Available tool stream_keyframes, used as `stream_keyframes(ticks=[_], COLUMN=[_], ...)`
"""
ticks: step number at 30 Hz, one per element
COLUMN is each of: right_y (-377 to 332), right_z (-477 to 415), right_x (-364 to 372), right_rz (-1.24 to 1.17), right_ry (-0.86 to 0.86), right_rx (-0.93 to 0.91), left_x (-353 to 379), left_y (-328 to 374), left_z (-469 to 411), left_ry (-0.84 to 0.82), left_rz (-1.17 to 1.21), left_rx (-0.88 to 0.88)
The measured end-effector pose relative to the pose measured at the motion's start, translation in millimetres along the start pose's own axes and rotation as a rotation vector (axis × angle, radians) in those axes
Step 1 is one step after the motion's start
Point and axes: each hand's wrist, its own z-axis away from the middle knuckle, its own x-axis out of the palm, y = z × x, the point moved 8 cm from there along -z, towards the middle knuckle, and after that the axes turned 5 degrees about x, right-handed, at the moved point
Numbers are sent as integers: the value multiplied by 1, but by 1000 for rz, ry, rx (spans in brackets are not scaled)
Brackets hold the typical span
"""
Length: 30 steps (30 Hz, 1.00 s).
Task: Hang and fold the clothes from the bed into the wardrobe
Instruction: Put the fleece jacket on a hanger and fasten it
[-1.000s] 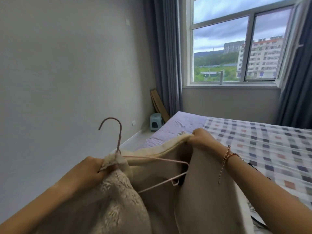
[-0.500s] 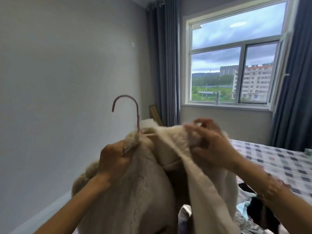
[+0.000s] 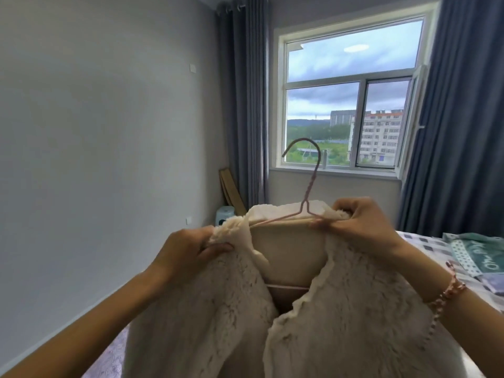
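A cream fluffy coat hangs in front of me on a pink wire hanger, whose hook stands upright against the window. My left hand grips the coat's left collar edge. My right hand pinches the right collar edge together with the hanger's right arm. The coat's front is open, showing its smooth lining and the hanger's bottom bar. The bed with a checked sheet lies at the right, and a green patterned garment lies on it. No wardrobe is in view.
A bare grey wall fills the left. Ahead is a window flanked by dark blue curtains. A small pale stool and leaning boards stand in the far corner. Patterned floor shows at the bottom left.
The coat now sits squarely on the hanger, lifted higher and facing me. My hands moved apart to the two collar edges. My view tilted up and turned toward the window.
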Motion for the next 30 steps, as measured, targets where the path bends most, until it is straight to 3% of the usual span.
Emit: stream_keyframes(ticks=[5,9,16,18,21,25,27,30], right_y=[-3,12,72,109,198,312,369,421], right_z=[28,42,51,40,-1,-14,24,115], right_x=[7,-19,-34,-23,-1,6,46,125], right_rz=[113,195,322,344,545,722,529,350], right_ry=[-241,-401,-637,-656,-531,-179,-211,-354], right_rx=[120,337,652,707,658,674,805,903], left_x=[27,29,87,134,238,344,405,468], left_y=[11,39,28,6,-40,-99,-105,-77], left_z=[11,-3,-26,-39,-67,-61,0,114], left_ry=[-133,-331,-1021,-1124,-1089,-672,-723,-917], left_rz=[178,333,394,302,67,-212,7,267], left_rx=[-59,-60,-247,-314,-304,-369,-510,-565])
